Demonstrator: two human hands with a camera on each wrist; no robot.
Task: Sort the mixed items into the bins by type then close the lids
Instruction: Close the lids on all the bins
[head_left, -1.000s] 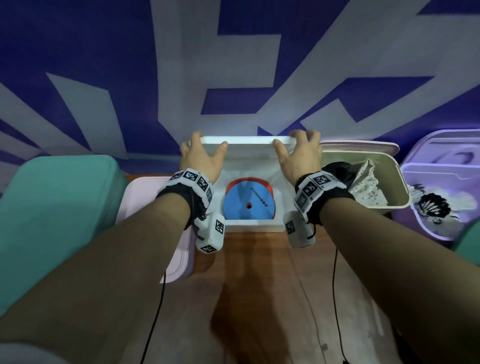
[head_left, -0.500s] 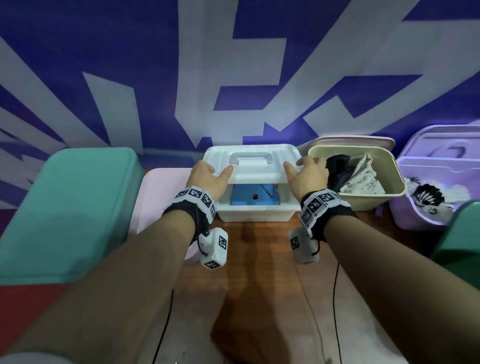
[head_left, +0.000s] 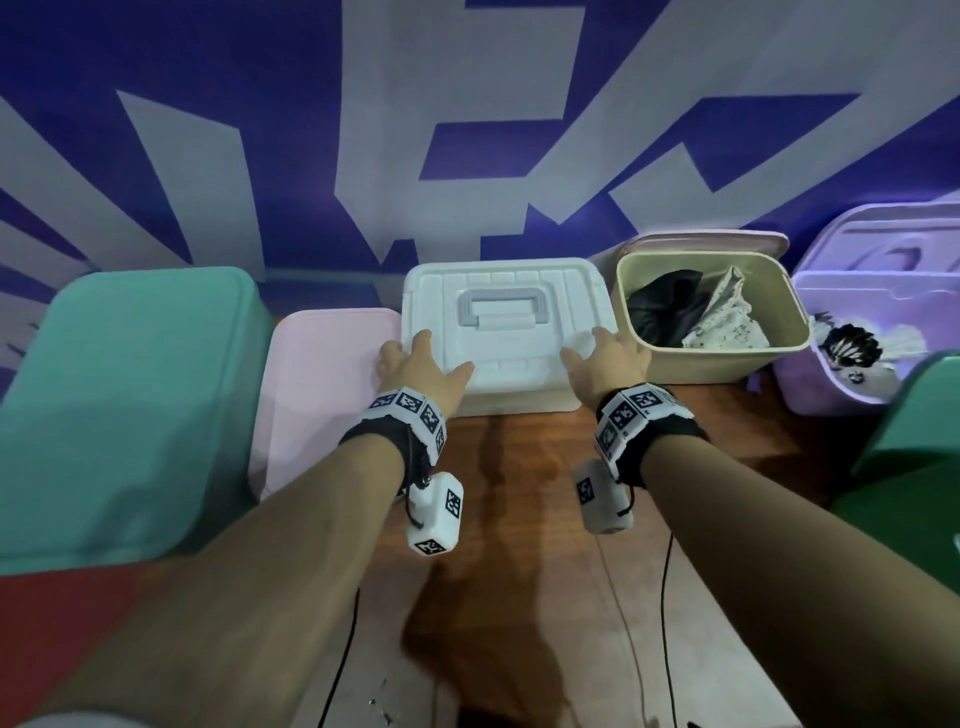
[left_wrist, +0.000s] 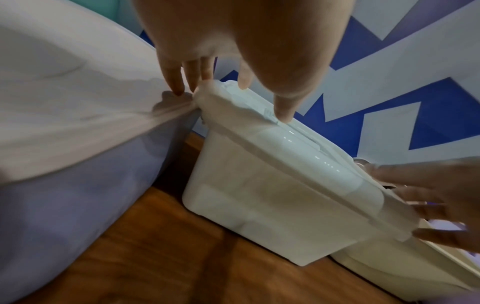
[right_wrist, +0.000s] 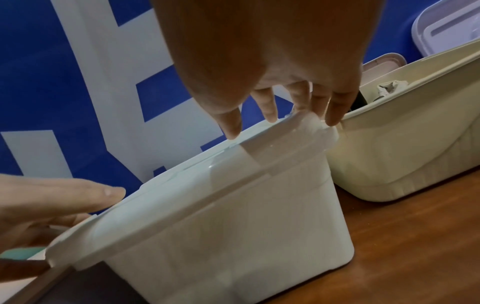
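Note:
A white bin (head_left: 519, 397) stands in the middle of the row with its white lid (head_left: 504, 358) lying flat on it, grey handle (head_left: 501, 306) on top. My left hand (head_left: 423, 361) presses the lid's front left corner with spread fingers. My right hand (head_left: 605, 356) presses the front right corner the same way. In the left wrist view the fingers (left_wrist: 283, 107) touch the top edge of the lid (left_wrist: 298, 144). In the right wrist view the fingertips (right_wrist: 270, 111) rest on the lid's rim (right_wrist: 280, 142). The bin's contents are hidden.
A shut teal bin (head_left: 130, 405) and a shut pink bin (head_left: 322, 384) stand to the left. To the right, an open beige bin (head_left: 727, 364) holds a black cloth (head_left: 665, 312) and a patterned cloth (head_left: 727, 327). Beyond it are an open purple bin (head_left: 857, 384) and a green bin (head_left: 924, 457).
The white lid came down from upright to flat on the bin, covering the blue disc inside. Both hands came down with it and now lie on its front corners.

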